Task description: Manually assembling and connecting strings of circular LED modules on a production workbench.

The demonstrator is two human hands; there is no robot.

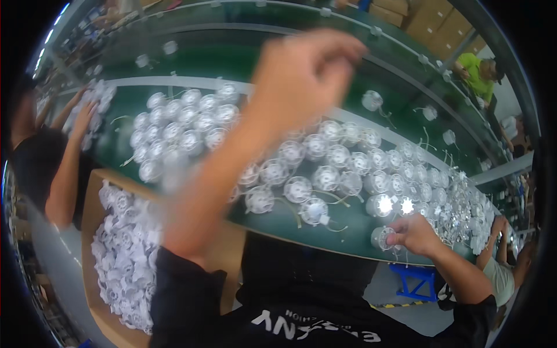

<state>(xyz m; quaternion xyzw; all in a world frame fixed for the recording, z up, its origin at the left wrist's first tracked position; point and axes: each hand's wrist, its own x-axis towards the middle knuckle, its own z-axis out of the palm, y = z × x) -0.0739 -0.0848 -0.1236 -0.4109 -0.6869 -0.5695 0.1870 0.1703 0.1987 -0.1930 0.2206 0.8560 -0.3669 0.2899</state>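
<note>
My right hand (419,234) is closed on a clear round plastic lamp unit (382,238) near the front edge of the green bench. Thumb and fingers grip its right side. My left hand (313,72) is raised high over the far part of the bench, its forearm crossing the view. Motion blurs its fingers, and they look bent; whether they hold anything is unclear. Below and around that arm stand many similar clear units (290,152) with thin white wires. Just beyond my right hand, two lit units (383,205) shine brightly.
A cardboard box (96,191) at my lower left is filled with white plastic parts (125,255). Past the bench a green conveyor (232,55) carries spaced-out units (372,100). Co-workers sit at left (40,156) and right; another (479,75) is across. A blue stool (416,282) stands below.
</note>
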